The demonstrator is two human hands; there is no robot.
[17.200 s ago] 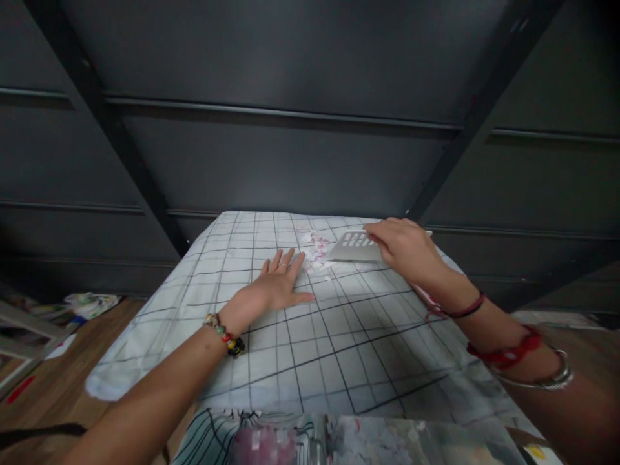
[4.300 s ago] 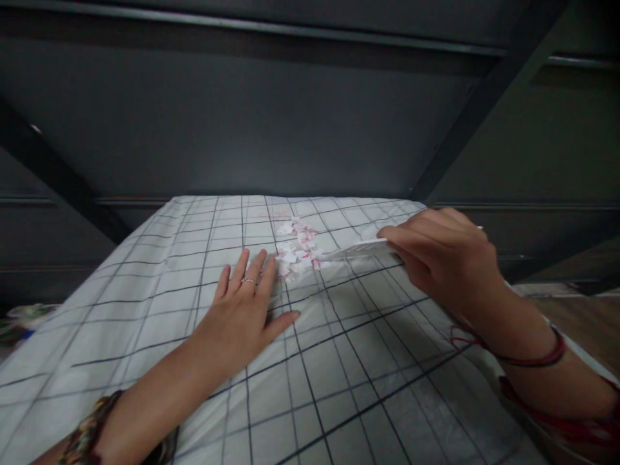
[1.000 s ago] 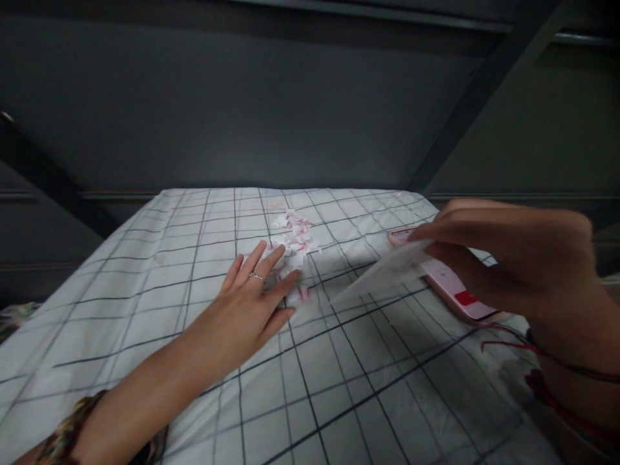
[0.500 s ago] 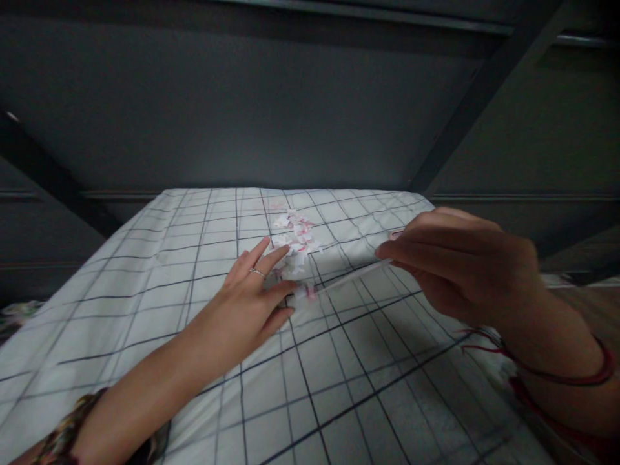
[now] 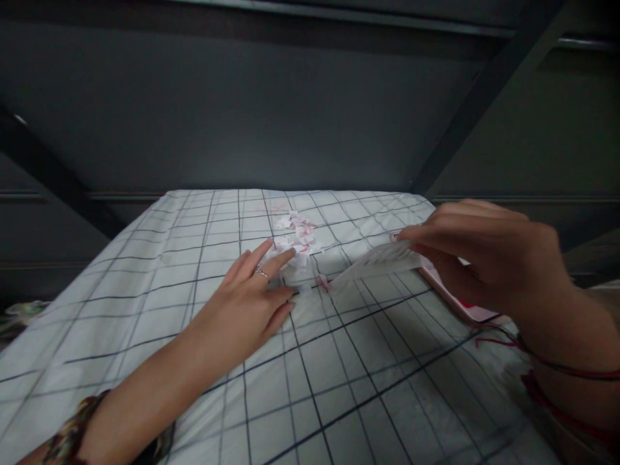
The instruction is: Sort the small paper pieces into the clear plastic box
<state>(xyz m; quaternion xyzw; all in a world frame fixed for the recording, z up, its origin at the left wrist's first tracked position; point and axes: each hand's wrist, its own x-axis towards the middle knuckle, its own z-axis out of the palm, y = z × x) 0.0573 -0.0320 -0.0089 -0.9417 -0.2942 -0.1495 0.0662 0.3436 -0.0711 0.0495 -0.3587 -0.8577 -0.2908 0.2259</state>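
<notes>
My right hand (image 5: 494, 258) pinches one end of a see-through plastic strip (image 5: 372, 261), which looks like clear tape or film. The strip slants down to the left toward the cloth, and a small pinkish scrap (image 5: 323, 282) lies at its low end. My left hand (image 5: 254, 287), a ring on one finger, rests on the cloth with fingers apart. Its fingertips touch the near edge of a loose pile of torn white and pink paper scraps (image 5: 303, 232). Whether its thumb presses on anything, I cannot make out.
A white bedsheet-like cloth (image 5: 194, 258) with dark grid lines covers the surface. Partly hidden under my right hand lies a flat pink-edged object (image 5: 450, 297), perhaps a phone. A dark panelled wall (image 5: 290, 116) rises behind the far edge.
My right hand has moved slightly right, and the plastic strip has turned so its broad side shows. The pinkish scrap has shifted right, away from my left thumb. More of the flat pink-edged object shows.
</notes>
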